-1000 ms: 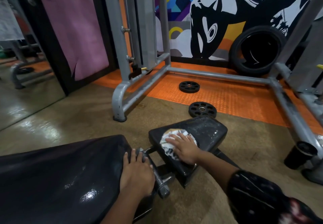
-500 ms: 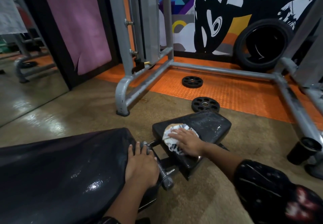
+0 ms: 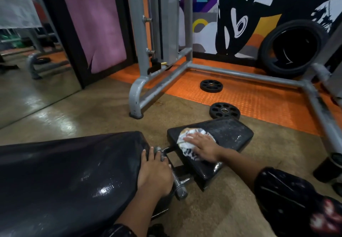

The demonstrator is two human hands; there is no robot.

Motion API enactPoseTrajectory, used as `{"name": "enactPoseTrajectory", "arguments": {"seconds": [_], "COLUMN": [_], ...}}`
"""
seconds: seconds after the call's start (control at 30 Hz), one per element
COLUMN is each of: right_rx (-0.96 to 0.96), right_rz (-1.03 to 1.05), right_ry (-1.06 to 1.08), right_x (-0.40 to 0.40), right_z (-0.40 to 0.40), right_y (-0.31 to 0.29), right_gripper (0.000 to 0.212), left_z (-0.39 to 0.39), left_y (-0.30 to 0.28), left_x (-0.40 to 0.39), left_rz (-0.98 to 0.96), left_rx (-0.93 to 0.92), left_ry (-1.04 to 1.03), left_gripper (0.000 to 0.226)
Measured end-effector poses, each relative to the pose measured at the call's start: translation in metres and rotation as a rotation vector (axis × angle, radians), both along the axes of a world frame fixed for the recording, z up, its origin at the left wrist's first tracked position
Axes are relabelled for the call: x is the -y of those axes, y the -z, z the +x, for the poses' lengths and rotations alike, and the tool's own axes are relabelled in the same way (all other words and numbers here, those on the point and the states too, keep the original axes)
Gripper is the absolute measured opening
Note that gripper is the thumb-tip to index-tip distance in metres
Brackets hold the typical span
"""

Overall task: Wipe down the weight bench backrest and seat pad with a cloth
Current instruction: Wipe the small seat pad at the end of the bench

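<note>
Both hands flat: right hand (image 3: 202, 149) presses cloth (image 3: 187, 147) on seat pad (image 3: 231, 131); left hand (image 3: 154, 173) rests on backrest (image 3: 74, 172).

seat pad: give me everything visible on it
The seat pad is a small black cushion, vinyl-like by its look, with rounded corners and thick sides. Its top shows wet glints and pale specks. It is tilted and sits just beyond the end of the larger backrest, with a metal bracket and bolt in the gap between them. A crumpled white patterned cloth lies on its near half, pressed flat by the right hand.
</note>
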State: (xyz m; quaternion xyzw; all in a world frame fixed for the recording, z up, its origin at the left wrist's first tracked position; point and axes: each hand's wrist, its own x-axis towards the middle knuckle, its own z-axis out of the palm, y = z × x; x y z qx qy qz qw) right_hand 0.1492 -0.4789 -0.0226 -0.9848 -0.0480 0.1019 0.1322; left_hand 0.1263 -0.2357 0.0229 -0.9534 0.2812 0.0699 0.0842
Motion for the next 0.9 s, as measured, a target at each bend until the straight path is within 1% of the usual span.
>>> {"name": "enactPoseTrajectory", "arguments": {"seconds": [0.07,0.13,0.2,0.27,0.33,0.37,0.43,0.5,0.6,0.67,0.73,0.8,0.87,0.9], "right_rx": [-0.023,-0.023,-0.006,0.027,0.050,0.056,0.046,0.021,0.001,-0.001,0.009,0.046,0.062,0.060], "right_rz": [-0.050,-0.090,-0.132,-0.163,-0.077,-0.021,0.014,-0.009,-0.053,-0.087,-0.128,-0.142,-0.067,-0.019], "right_ry": [0.090,0.105,0.036,-0.093,-0.181,-0.181,-0.114,-0.011,0.112,0.124,0.039,-0.104,-0.181,-0.180], "right_x": [-0.020,-0.042,-0.053,-0.046,-0.022,-0.009,0.013,0.014,-0.013,-0.033,-0.043,-0.037,-0.017,-0.007], "right_z": [0.027,0.040,0.032,0.010,-0.013,-0.022,-0.023,-0.004,0.035,0.047,0.036,0.013,-0.007,-0.012], "right_y": [-0.001,0.001,0.003,0.007,0.014,0.015,0.014,0.009,0.004,0.005,0.006,0.009,0.010,0.009], "right_gripper": [0.054,0.057,0.057,0.056,0.053,0.053,0.056,0.059,0.053,0.053,0.054,0.053,0.054,0.056], "left_z": [0.000,0.000,0.000,0.000,0.001,0.001,0.002,0.002,0.001,0.001,0.000,-0.001,-0.001,-0.001], "left_y": [-0.001,-0.001,0.000,0.001,0.002,0.002,0.004,0.004,0.003,0.003,0.002,0.003,0.002,0.001], "left_x": [0.000,0.001,0.001,0.001,0.001,0.000,0.000,0.000,0.001,0.002,0.002,0.002,0.002,0.002], "left_rz": [0.000,0.009,0.017,0.022,0.023,0.022,0.016,0.016,0.020,0.033,0.036,0.029,0.025,0.025], "left_rx": [0.002,0.007,0.004,0.001,0.004,0.005,0.004,0.004,0.001,0.002,-0.003,-0.004,-0.013,-0.016], "left_ry": [0.001,0.000,-0.003,-0.007,-0.003,0.001,-0.001,-0.006,-0.015,-0.020,-0.027,-0.034,-0.038,-0.034], "left_gripper": [0.055,0.055,0.055,0.054,0.054,0.055,0.056,0.055,0.054,0.055,0.054,0.054,0.053,0.053]}}
